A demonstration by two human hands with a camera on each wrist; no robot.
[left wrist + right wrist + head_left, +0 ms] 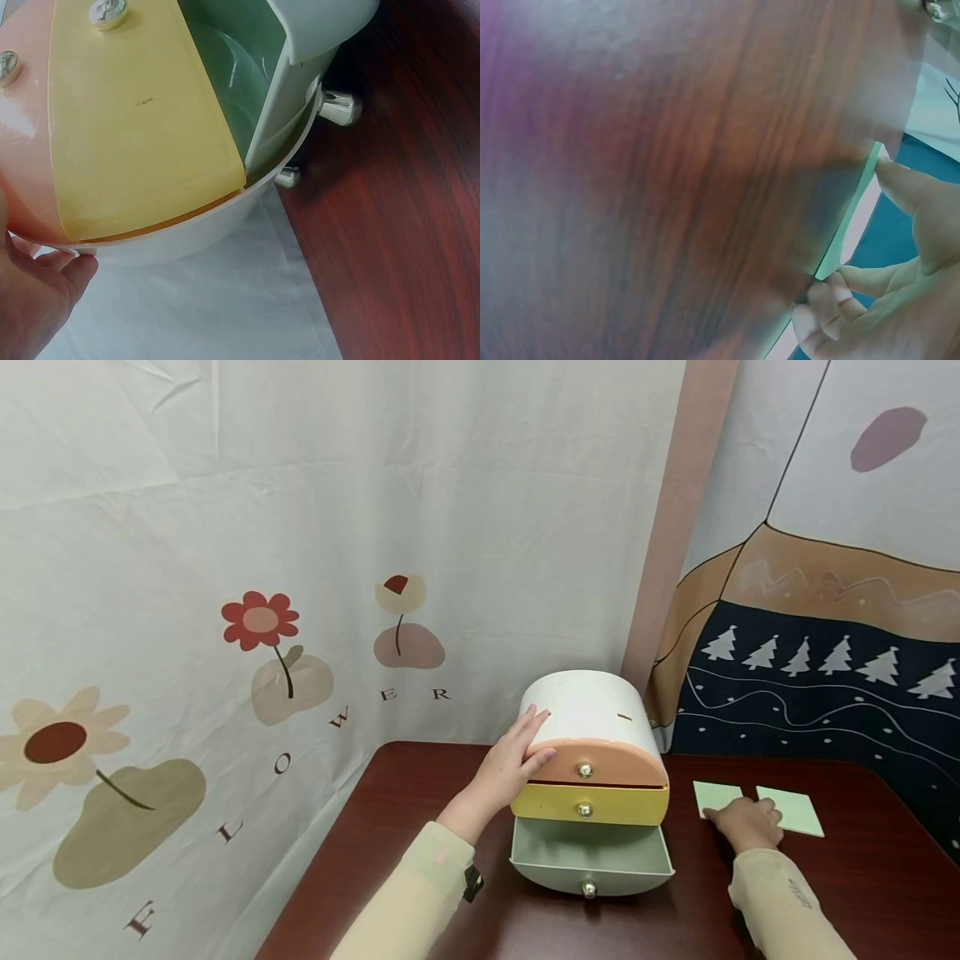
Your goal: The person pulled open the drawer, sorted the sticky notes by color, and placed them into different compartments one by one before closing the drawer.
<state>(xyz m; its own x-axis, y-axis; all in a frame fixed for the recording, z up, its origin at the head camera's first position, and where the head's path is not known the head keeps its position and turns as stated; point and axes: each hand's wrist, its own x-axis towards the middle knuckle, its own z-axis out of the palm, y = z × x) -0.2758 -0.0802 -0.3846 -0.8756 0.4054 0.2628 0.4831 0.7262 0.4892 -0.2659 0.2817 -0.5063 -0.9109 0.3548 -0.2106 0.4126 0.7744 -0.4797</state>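
Observation:
A small rounded desktop drawer cabinet with a white shell (588, 702) stands on the table. Its orange top drawer (555, 768) and yellow middle drawer (543, 802) are in, while the green bottom drawer (555, 847) is pulled out and bare inside. My left hand (504, 768) rests on the cabinet's upper left side, fingers extended on the shell and thumb near the orange front. To the right, my right hand (746, 823) pinches a light green square note pad (714, 793) between thumb and fingers at its edges. A second light green pad (798, 812) lies just right of it.
The dark red wooden table (405, 810) carries the cabinet and pads. Behind it hangs a pale curtain (487, 568) with printed flowers; a dark printed cloth with trees (802, 685) hangs at the right. Round metallic knobs (588, 889) stick out from the drawers.

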